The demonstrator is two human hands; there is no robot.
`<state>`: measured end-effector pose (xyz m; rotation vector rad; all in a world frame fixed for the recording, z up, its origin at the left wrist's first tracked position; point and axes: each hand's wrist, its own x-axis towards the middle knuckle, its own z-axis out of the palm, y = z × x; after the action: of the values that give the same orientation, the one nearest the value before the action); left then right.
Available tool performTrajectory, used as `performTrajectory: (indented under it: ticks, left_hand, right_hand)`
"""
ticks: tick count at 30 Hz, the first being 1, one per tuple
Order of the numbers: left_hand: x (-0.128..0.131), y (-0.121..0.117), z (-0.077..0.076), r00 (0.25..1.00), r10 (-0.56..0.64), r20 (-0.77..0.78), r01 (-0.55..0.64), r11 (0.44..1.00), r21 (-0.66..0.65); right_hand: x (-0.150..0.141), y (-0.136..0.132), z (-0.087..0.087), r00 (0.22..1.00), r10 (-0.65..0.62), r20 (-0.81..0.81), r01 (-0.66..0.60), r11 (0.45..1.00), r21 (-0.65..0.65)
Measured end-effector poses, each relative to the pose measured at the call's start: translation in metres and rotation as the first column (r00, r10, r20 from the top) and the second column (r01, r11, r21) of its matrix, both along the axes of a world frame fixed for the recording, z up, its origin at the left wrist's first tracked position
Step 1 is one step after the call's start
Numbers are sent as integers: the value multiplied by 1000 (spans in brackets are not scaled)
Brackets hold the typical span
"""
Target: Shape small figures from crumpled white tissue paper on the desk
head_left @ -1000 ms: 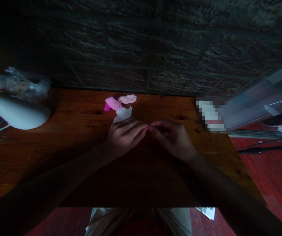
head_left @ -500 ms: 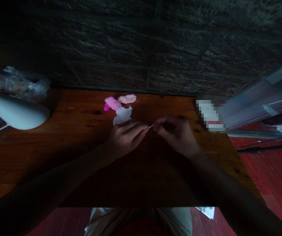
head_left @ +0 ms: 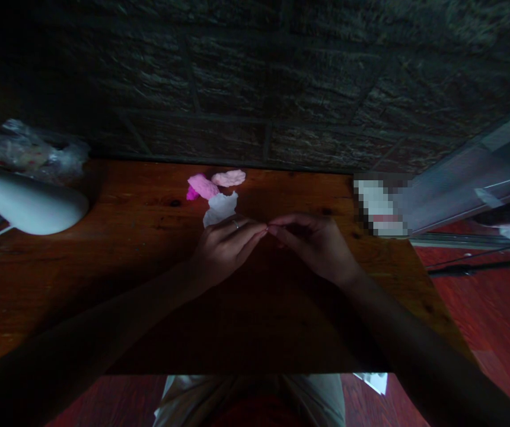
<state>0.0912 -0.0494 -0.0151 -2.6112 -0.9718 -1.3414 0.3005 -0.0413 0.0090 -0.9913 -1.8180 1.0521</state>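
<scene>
My left hand, a ring on one finger, is closed in a pinch over the middle of the wooden table. Its fingertips meet those of my right hand, which is pinched closed too. The thin pale strand between them is hidden by the fingertips now. Just beyond my left hand lies a white, torn-edged, paper-like piece. Behind it rest a pink crumpled piece, a paler pink one and a small magenta bit.
A smooth white rounded object stands at the left, with crumpled clear plastic behind it. A dark stone wall closes off the back. At the right are a blurred-out whitish item and a translucent panel.
My right hand has moved left until its fingertips meet my left hand's. The thin pale strand that showed between them is covered. My left hand has hardly moved.
</scene>
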Motion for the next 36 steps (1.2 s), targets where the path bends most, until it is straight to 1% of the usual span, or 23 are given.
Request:
performTrajectory:
  ticks: [3,5,7,13,16,19,21,23,24,25,26,28,30,32,34,36]
  left_hand:
    - [1,0,1,999,26,-20,-26,1000,-4]
    - [2,-1,2,999,36,-27,-36,999,-3]
    - [2,-2,3,999,30,-32,-30,1000,-3]
    - [1,-4,6,999,-6,-44,6,1000,-6]
    - [1,-5,5,997,-51,-57,51,999,4]
    - [1,-5,5,996,-85,-42,84,996,-23]
    - [1,-5,4,996,-86,-14,85,994,-62]
    - [0,-3,4,999,-48,22,51,992,-120]
    - [0,-2,4,999,-20,46,26,987,-156]
    - [-1,-1,3,997,12,73,3,980,-198]
    - [-1,0,3,994,38,100,-12,970,-243]
    - [-1,0,3,985,74,154,-20,945,-327]
    - [0,-1,3,977,87,193,-7,924,-382]
    - [2,-2,4,972,79,222,19,912,-409]
    - [3,-3,4,964,56,259,60,905,-421]
    - [4,-4,5,953,25,303,111,898,-426]
  right_hand:
    - [0,-1,2,992,-39,117,15,980,200]
    - [0,-2,4,983,-62,174,8,955,296]
    - [1,-3,5,977,-64,205,-6,946,324]
    - [4,-3,6,975,-11,223,-56,955,291]
    - [5,-2,4,978,52,200,-98,969,228]
    - [4,-3,4,983,111,145,-129,985,117]
    - [3,-5,7,982,190,23,-190,982,-16]
    - [2,-7,11,949,251,-194,-284,944,-169]
    - [3,-7,14,917,244,-315,-321,920,-224]
    - [3,-7,17,883,208,-420,-337,904,-262]
    - [4,-6,20,852,152,-501,-329,899,-288]
    - [6,-2,23,804,35,-594,-276,907,-319]
    - [7,2,24,788,-44,-614,-221,911,-348]
    - [8,6,21,796,-85,-600,-186,908,-375]
    - [8,8,18,814,-101,-572,-170,900,-401]
    - [7,9,16,841,-85,-535,-177,890,-420]
